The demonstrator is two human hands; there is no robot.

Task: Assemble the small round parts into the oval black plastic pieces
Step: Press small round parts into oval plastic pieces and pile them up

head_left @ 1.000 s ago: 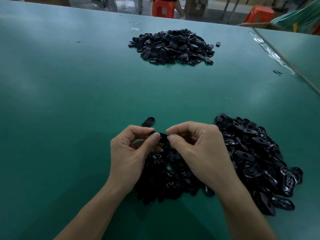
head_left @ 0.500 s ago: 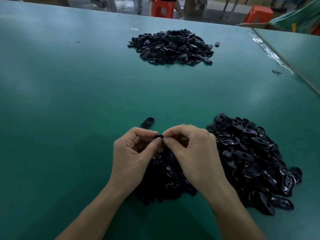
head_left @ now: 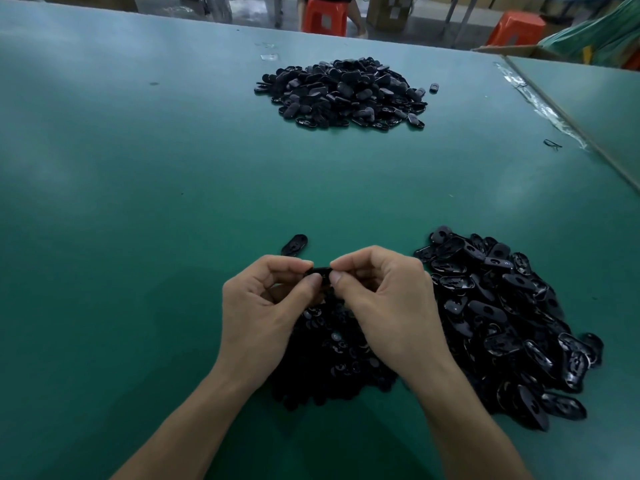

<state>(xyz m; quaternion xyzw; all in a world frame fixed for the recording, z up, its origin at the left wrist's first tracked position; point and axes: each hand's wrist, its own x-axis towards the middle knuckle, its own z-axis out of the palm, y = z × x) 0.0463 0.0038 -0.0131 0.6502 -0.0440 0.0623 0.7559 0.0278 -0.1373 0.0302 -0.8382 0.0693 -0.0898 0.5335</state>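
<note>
Between two hands (head_left: 263, 306) (head_left: 384, 299) — one oval piece (head_left: 319, 271)

Both hands, left hand (head_left: 263, 306) and right hand (head_left: 384, 299), pinch one oval black piece (head_left: 320, 271) between them above the near pile of small round parts (head_left: 332, 355) on the green counter (head_left: 138, 202).

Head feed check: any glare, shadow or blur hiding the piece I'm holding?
Head view: pale glare patches on the green table; the near heap of small round black parts sits in deep shadow, detail lost; the oval black plastic piece pinched between left hand and right hand is dark and mostly covered; no motion blur.
</note>
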